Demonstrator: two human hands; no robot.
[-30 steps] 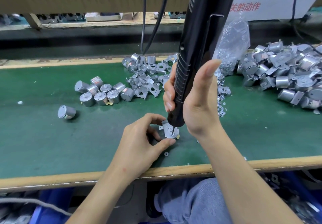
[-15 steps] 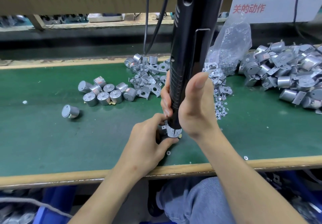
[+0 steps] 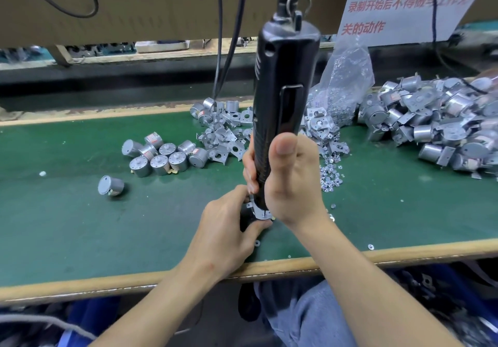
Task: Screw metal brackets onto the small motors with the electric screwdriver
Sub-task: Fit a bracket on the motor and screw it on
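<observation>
Clutter rings the work on the green mat [image 3: 80, 225]. Taking the held bracket [image 3: 260, 214] as centre, bare motors [image 3: 161, 155] huddle at ten o'clock. A lone motor [image 3: 110, 185] lies on its side at nine, apart from them. Loose brackets [image 3: 226, 133] are heaped at twelve, touching the motors' right edge. Screws [image 3: 331, 176] are scattered at two, below a clear bag [image 3: 347, 82] slumped at one. Finished units [image 3: 442, 128] are piled at three, out to the frame edge. Two cables [image 3: 219, 36] hang at eleven.

The black screwdriver [image 3: 283, 90] stands upright over the bracket near the mat's front edge, hung from a metal hook. Its tip is hidden. The right hand [image 3: 291, 182] is wrapped round its lower grip with the thumb lying up the body, and it covers most of the bracket. The left hand [image 3: 229, 228] pinches the bracket between curled fingers and thumb, hiding what sits beneath. Only the bracket's near rim shows: thin silvery plate with a small bent tab at nine.
</observation>
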